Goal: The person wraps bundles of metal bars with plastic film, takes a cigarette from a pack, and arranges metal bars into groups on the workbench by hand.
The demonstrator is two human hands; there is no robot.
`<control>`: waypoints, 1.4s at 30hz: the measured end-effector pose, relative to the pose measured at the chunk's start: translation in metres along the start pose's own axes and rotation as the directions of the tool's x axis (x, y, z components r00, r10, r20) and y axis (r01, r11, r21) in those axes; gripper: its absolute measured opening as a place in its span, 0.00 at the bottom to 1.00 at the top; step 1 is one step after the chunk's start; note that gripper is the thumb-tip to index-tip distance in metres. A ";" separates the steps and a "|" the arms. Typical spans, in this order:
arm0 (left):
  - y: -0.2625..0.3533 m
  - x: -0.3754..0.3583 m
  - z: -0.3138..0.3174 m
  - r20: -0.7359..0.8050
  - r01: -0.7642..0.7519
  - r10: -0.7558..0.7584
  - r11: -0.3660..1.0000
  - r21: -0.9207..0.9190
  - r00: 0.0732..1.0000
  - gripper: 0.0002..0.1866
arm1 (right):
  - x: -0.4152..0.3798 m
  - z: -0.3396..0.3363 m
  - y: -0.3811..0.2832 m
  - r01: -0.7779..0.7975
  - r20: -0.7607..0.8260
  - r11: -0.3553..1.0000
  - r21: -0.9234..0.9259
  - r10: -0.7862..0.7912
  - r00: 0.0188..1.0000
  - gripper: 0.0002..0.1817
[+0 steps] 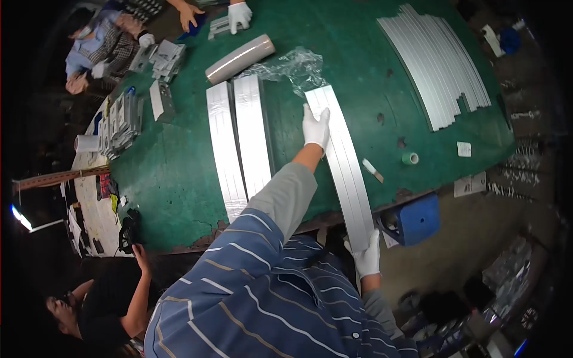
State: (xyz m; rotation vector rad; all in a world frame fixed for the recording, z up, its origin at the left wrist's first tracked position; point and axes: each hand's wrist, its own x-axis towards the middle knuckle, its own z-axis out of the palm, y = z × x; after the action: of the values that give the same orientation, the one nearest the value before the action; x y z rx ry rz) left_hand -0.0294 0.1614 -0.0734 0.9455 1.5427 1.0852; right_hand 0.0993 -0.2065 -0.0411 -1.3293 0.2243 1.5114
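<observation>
A bundle of long silvery metal profiles (343,158) lies side by side between my two white-gloved hands, its near end reaching past the table edge. My left hand (316,126) is closed on the bundle near its far end, thumb on top. At the near end my right hand (367,256) grips the same bundle; some of its fingers are hidden beneath. Left of it rest two similar bundles, one (221,137) and another (250,119), with a shiny film-like surface. Crumpled clear plastic film (301,67) touches the table just beyond the held bundle.
A film roll (240,58) lies behind the bundles on the green table (173,197). Loose profiles (439,65) fan out at right, near a green tape roll (410,158) and a brush-like tool (373,170). A blue stool (418,219) stands by the edge. Co-workers sit left.
</observation>
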 end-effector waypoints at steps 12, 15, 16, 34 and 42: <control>0.047 -0.084 0.006 0.891 -0.950 0.354 -0.020 0.311 0.284 0.23 | 0.053 -0.004 0.038 0.018 -0.204 0.706 0.708 0.180 0.962 0.47; 0.044 -0.091 0.013 0.943 -0.967 0.271 -0.113 0.230 0.193 0.19 | 0.042 0.018 0.021 0.033 -0.203 0.687 0.726 0.169 0.964 0.40; 0.041 -0.089 0.015 0.939 -0.967 0.297 -0.127 0.220 0.175 0.19 | 0.045 0.020 0.022 0.062 -0.230 0.679 0.732 0.161 0.960 0.38; 0.022 -0.155 0.015 0.994 -0.983 0.026 -0.142 0.113 0.110 0.19 | 0.023 -0.014 0.031 -0.185 0.009 0.720 0.669 0.241 0.970 0.15; 0.006 -0.192 0.002 0.985 -0.991 0.125 -0.046 0.129 0.123 0.20 | -0.001 -0.055 0.026 -0.270 -0.036 0.792 0.548 0.345 0.938 0.19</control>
State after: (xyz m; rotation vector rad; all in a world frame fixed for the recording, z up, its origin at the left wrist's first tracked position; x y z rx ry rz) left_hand 0.0127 -0.0164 -0.0139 2.8783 0.4986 0.0167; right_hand 0.1122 -0.2568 -0.0728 -0.9604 0.9274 1.4711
